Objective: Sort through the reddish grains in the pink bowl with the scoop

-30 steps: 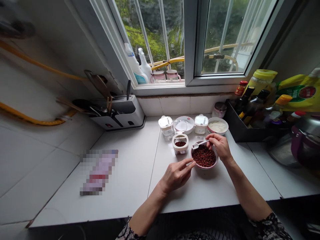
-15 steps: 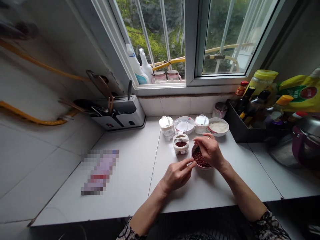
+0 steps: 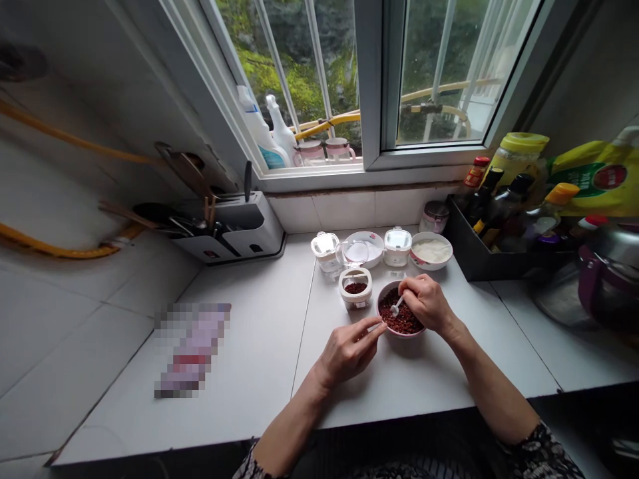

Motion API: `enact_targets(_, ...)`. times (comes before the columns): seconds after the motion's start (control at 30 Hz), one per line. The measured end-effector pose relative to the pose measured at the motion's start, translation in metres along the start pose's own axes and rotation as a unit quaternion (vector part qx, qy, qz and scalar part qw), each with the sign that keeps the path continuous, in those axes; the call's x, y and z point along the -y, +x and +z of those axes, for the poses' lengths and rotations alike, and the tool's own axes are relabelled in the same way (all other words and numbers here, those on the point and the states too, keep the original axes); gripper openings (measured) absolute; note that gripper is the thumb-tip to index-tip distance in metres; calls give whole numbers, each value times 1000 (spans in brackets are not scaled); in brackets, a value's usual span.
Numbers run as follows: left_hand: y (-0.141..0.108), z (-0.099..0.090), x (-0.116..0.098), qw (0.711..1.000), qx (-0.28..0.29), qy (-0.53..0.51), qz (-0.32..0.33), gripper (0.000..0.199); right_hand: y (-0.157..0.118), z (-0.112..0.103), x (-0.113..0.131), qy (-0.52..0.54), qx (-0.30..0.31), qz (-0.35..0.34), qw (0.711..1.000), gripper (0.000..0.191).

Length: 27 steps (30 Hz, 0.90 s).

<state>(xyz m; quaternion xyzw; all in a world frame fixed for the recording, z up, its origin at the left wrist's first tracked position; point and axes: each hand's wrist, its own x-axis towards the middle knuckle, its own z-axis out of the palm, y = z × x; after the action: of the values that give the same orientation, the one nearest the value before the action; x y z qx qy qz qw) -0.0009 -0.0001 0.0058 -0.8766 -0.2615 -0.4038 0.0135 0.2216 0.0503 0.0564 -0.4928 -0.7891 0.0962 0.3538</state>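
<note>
My right hand point(image 3: 427, 305) is closed on a small white spoon point(image 3: 396, 308), whose head rests in dark red granules in a bowl point(image 3: 402, 333). With its fingertips, my left hand point(image 3: 349, 349) touches the left rim of that bowl; the fingers are extended and hold nothing else. Just left of the bowl stands an open white-rimmed jar point(image 3: 355, 297) with some of the same red granules inside. Behind are a lidded jar point(image 3: 326, 251), a plate of white powder point(image 3: 369, 249), another lidded jar point(image 3: 398, 247) and a bowl of white stuff point(image 3: 432, 251).
A utensil holder point(image 3: 249, 229) stands at the back left. On the right, a black box point(image 3: 469, 256) holds several bottles, beside a metal pot with a purple handle point(image 3: 592, 283). A blurred purple item point(image 3: 197, 346) lies on the left. A dark-lidded jar point(image 3: 434, 217) stands near the wall.
My right hand has brought the spoon from over the open jar down into the bowl's red granules. My left hand stays at the bowl's rim. The view has shifted slightly.
</note>
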Motion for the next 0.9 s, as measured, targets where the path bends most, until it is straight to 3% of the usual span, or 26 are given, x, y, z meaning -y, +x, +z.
enact_targets(0.27,1,0,-1,1000,-3,-2,2,34,2,-6,-5,111,-46,89,989,21)
enact_targets(0.6,1,0,0,1000,-8,1,3,39,5,-6,-3,307,-35,195,931,16)
enact_targets(0.77,1,1,1,1000,-5,1,0,38,8,-7,-5,358,-41,235,903,16)
enact_targets(0.9,0,1,1,1000,-7,0,2,33,9,-6,-4,369,-45,242,896,15)
